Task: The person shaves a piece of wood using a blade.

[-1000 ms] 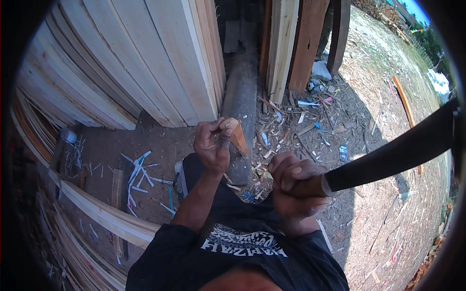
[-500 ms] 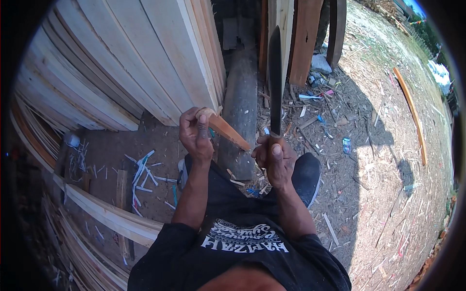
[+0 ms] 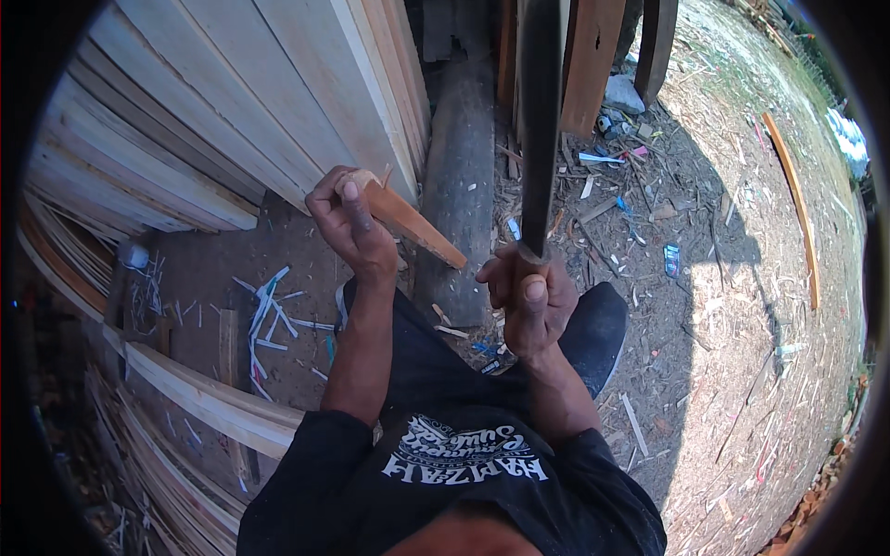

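Note:
My left hand (image 3: 357, 222) is closed round the upper end of a short reddish-brown piece of wood (image 3: 419, 229). Its other end slants down to the right, over a long grey log (image 3: 459, 139) on the ground. A thin curl of wood stands up from the held end. In my right hand (image 3: 530, 301) is a machete (image 3: 540, 139), gripped by its handle with the thumb lying along it. The long dark blade points up and away from me, apart from the wood. Its tip runs past the top edge of the view.
Tall pale planks (image 3: 250, 83) lean together at the left. A horizontal beam (image 3: 199, 394) crosses the lower left. White strips (image 3: 267, 315) lie on the ground near it. Brown posts (image 3: 593, 65) stand at the far middle. A long orange-brown stick (image 3: 793, 204) lies on the sunlit ground at right.
My left hand and the piece of wood have moved up and to the left. The machete has shifted slightly right, and its blade now reaches higher in the view.

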Demonstrator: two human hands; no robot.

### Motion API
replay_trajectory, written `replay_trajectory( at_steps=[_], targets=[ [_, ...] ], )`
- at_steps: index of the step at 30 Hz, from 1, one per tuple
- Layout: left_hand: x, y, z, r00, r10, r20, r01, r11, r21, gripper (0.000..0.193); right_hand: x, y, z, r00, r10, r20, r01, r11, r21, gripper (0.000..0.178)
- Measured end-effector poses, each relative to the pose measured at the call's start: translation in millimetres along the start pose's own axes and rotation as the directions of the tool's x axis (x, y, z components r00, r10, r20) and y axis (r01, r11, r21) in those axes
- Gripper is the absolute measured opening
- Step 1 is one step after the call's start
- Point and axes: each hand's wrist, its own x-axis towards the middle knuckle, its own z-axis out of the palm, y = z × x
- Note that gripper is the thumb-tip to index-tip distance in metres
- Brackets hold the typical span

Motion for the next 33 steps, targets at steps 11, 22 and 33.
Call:
replay_trajectory(
  at_steps=[11, 22, 33],
  targets=[
    [4, -5, -5, 0.998, 0.057, -0.007, -0.058, 0.998, -0.013, 0.033, -8, 121, -6, 0.595, 0.803, 0.007, -0.803, 0.595, 0.042, 0.047],
    [2, -3, 5, 0.988, 0.153, 0.019, -0.153, 0.987, -0.043, 0.033, -37, 169, -22, 0.945, 0.327, 0.022, -0.239, 0.734, -0.636, 0.046],
    [-4, 1, -2, 1.0, 0.012, -0.011, -0.013, 0.995, -0.102, 0.034, -9, 33, -1, 0.901, 0.429, 0.059, -0.43, 0.903, -0.009, 0.055]
  ],
)
